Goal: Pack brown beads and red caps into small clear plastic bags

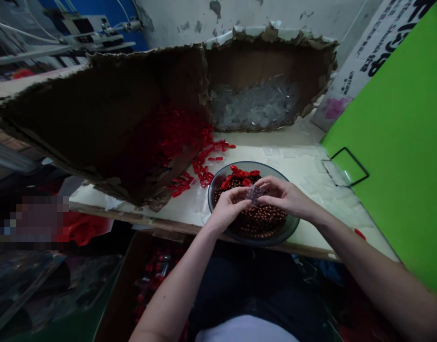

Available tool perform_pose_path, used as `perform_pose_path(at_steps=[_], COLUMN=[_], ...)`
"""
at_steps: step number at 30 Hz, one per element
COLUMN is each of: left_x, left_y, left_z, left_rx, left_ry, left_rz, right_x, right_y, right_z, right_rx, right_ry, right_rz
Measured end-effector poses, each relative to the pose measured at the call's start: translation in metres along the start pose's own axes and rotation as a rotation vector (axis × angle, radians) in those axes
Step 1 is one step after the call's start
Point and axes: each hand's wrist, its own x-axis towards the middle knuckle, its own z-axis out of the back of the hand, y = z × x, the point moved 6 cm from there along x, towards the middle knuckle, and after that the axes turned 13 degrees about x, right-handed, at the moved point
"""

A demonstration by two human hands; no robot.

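My left hand and my right hand meet above a bowl. Between their fingertips they pinch a small clear plastic case, which looks dark inside; its contents are too small to make out. Beneath them, the grey see-through bowl is filled with shiny brown beads. Several red plastic pieces lie on the beads along the far side of the bowl. My fingers hide part of the case and the beads.
A torn cardboard box with two compartments holds a heap of red pieces and a pile of clear plastic pieces. Some red ones spill onto the white table. A green panel stands right. Below, a carton holds red items.
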Motion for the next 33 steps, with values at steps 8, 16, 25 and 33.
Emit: perform_pose_path(at_steps=[8, 16, 25, 33], left_x=[0.0, 0.002, 0.003, 0.003], left_y=[0.004, 0.005, 0.007, 0.004], left_z=[0.002, 0.006, 0.009, 0.016], left_rx=[-0.143, -0.221, -0.253, -0.32], left_ry=[0.072, 0.008, -0.032, -0.164], left_rz=[0.006, 0.033, 0.036, 0.012], right_x=[0.008, 0.026, 0.045, 0.026], right_y=[0.014, -0.014, -0.057, -0.045], right_z=[0.002, 0.034, 0.006, 0.028], right_rx=[-0.019, -0.223, -0.75, -0.024], right_ry=[0.074, -0.182, -0.101, -0.218], right_rz=[-0.058, -0.026, -0.123, -0.16])
